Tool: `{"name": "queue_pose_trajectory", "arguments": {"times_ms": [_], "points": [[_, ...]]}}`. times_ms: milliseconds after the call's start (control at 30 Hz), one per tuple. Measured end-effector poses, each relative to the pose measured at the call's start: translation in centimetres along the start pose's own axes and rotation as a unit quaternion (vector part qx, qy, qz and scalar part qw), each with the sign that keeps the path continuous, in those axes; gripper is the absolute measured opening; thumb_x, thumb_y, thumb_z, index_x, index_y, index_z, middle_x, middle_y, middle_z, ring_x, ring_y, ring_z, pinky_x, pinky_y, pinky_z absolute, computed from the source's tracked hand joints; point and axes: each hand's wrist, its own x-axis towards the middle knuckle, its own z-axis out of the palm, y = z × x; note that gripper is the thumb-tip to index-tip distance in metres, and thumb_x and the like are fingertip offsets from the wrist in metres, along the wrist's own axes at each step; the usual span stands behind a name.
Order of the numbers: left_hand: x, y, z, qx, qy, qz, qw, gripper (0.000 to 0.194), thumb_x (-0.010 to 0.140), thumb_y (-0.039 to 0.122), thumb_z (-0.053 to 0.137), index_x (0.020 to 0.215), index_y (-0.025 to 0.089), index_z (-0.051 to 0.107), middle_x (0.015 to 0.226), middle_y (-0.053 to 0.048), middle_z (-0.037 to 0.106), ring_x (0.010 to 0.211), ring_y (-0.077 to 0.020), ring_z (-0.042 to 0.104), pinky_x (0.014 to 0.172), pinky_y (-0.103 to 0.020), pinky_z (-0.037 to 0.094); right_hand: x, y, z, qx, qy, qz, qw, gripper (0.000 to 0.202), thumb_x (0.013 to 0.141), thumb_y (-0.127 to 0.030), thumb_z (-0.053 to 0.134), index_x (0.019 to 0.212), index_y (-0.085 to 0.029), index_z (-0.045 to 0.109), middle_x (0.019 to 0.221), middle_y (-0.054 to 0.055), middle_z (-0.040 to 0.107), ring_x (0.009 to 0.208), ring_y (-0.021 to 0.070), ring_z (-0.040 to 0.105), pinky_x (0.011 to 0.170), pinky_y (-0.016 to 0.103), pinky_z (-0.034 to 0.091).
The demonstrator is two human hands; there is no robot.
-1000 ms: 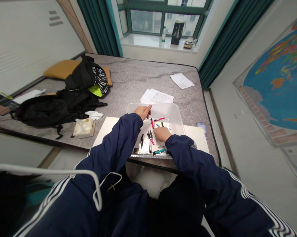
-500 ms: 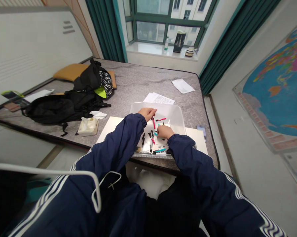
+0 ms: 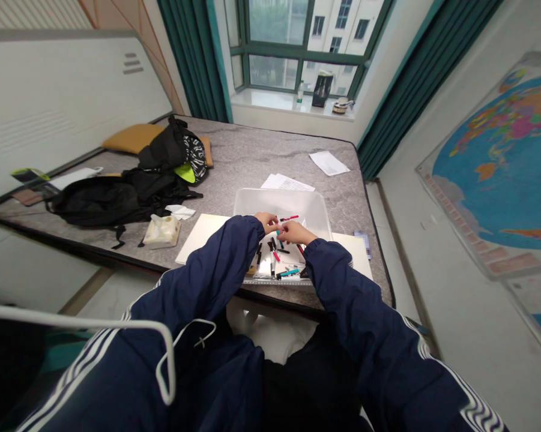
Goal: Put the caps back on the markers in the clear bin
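Both my hands meet over a clear plastic box (image 3: 317, 207) that holds loose pens. My left hand (image 3: 266, 222) is closed, fingertips bent toward the right hand; what it pinches is too small to make out. Fingers of my right hand (image 3: 296, 233) are pinched on a slim teal pen (image 3: 280, 240) that points downward. Just behind the hands lies a red pen (image 3: 290, 218). Nearer the front of the box are a teal marker (image 3: 289, 273), a white-and-black pen (image 3: 272, 263) and several black pens.
Cream boards (image 3: 198, 239) lie under the box on a grey mattress (image 3: 252, 150). Paper sheets (image 3: 288, 182) lie behind it. Left are a tissue pack (image 3: 162, 231) and black backpacks (image 3: 99, 198). A white cable (image 3: 94, 323) hangs in the foreground.
My right hand has moved up and left from among the pens to meet the left hand, bringing the teal pen. My left hand has lowered slightly. The view has tilted a little.
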Motion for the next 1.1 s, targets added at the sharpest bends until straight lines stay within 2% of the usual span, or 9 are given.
{"name": "queue_pose_trajectory", "arguments": {"times_ms": [167, 367, 433, 533, 633, 700, 867, 1000, 1100], "points": [[-0.4, -0.1, 0.7, -0.070, -0.030, -0.079, 0.994, 0.029, 0.083, 0.041, 0.060, 0.091, 0.018, 0.075, 0.080, -0.002, 0.074, 0.058, -0.0131, 0.066, 0.061, -0.022, 0.047, 0.1, -0.7, -0.5, 0.139, 0.016, -0.022, 0.990, 0.009, 0.078, -0.018, 0.069, 0.075, -0.013, 0.062, 0.069, 0.003, 0.069, 0.053, 0.0082, 0.059, 0.046, 0.015, 0.042], [-0.2, -0.1, 0.0, -0.182, 0.034, -0.082, 0.979, 0.025, 0.083, 0.039, 0.061, 0.085, 0.016, 0.071, 0.076, -0.004, 0.073, 0.062, -0.0143, 0.069, 0.052, -0.020, 0.045, 0.0, -1.0, -1.6, 0.202, 0.039, -0.034, 0.978, 0.014, 0.080, -0.024, 0.072, 0.087, -0.013, 0.065, 0.075, 0.003, 0.070, 0.058, 0.0087, 0.061, 0.048, 0.015, 0.045], [-0.1, -0.1, -0.2, -0.209, 0.073, -0.092, 0.971, 0.022, 0.085, 0.035, 0.059, 0.085, 0.016, 0.068, 0.081, -0.005, 0.074, 0.060, -0.0126, 0.068, 0.052, -0.019, 0.046, 0.0, -0.8, -1.6, 0.169, 0.021, -0.022, 0.985, 0.016, 0.080, -0.025, 0.073, 0.087, -0.013, 0.065, 0.076, 0.004, 0.070, 0.059, 0.0092, 0.062, 0.050, 0.016, 0.045], [-0.1, 0.1, -0.3, -0.242, 0.110, -0.100, 0.959, 0.018, 0.087, 0.031, 0.054, 0.088, 0.016, 0.065, 0.088, -0.005, 0.076, 0.056, -0.0096, 0.065, 0.056, -0.020, 0.050, -0.2, -0.4, -1.0, 0.024, -0.022, -0.007, 0.999, 0.015, 0.076, -0.022, 0.076, 0.078, -0.013, 0.065, 0.068, 0.003, 0.069, 0.057, 0.0102, 0.062, 0.052, 0.017, 0.044], [-0.3, 0.3, -0.2, -0.221, 0.127, -0.079, 0.964, 0.017, 0.088, 0.030, 0.052, 0.089, 0.018, 0.064, 0.087, -0.003, 0.076, 0.059, -0.0097, 0.066, 0.063, -0.021, 0.052, -0.5, 0.1, 0.2, -0.135, -0.088, -0.015, 0.987, 0.017, 0.068, -0.021, 0.081, 0.072, -0.014, 0.066, 0.064, 0.002, 0.067, 0.058, 0.0120, 0.062, 0.053, 0.018, 0.042], [-0.4, 0.2, 0.0, -0.182, 0.127, -0.052, 0.974, 0.017, 0.087, 0.031, 0.053, 0.089, 0.018, 0.064, 0.084, -0.003, 0.076, 0.064, -0.0114, 0.067, 0.067, -0.022, 0.052, -0.7, 0.3, 1.0, -0.192, -0.125, -0.031, 0.973, 0.015, 0.065, -0.019, 0.081, 0.069, -0.015, 0.067, 0.064, 0.002, 0.068, 0.062, 0.0134, 0.064, 0.055, 0.019, 0.041], [-0.5, -0.2, 0.3, -0.109, 0.114, -0.005, 0.988, 0.019, 0.085, 0.035, 0.054, 0.085, 0.019, 0.065, 0.084, -0.004, 0.075, 0.068, -0.0150, 0.067, 0.071, -0.026, 0.052, -1.0, 0.0, 2.2, -0.240, -0.173, -0.103, 0.950, 0.013, 0.065, -0.018, 0.078, 0.076, -0.018, 0.071, 0.076, 0.003, 0.072, 0.073, 0.0160, 0.066, 0.062, 0.020, 0.042], [-0.3, -0.4, 0.4, -0.112, 0.136, -0.007, 0.984, 0.021, 0.087, 0.035, 0.053, 0.089, 0.018, 0.065, 0.085, -0.004, 0.075, 0.069, -0.0149, 0.067, 0.071, -0.025, 0.052, -1.1, -0.3, 2.8, -0.286, -0.165, -0.118, 0.936, 0.023, 0.061, -0.020, 0.081, 0.083, -0.020, 0.074, 0.083, 0.005, 0.073, 0.083, 0.0202, 0.068, 0.068, 0.021, 0.044], [-0.2, -0.3, 0.4, -0.127, 0.134, -0.008, 0.983, 0.020, 0.088, 0.035, 0.054, 0.091, 0.018, 0.064, 0.087, -0.005, 0.075, 0.069, -0.0147, 0.068, 0.071, -0.025, 0.052, -1.1, -0.2, 3.1, -0.303, -0.156, -0.124, 0.932, 0.018, 0.065, -0.018, 0.077, 0.083, -0.019, 0.075, 0.084, 0.008, 0.074, 0.085, 0.0221, 0.068, 0.069, 0.022, 0.044]]}}
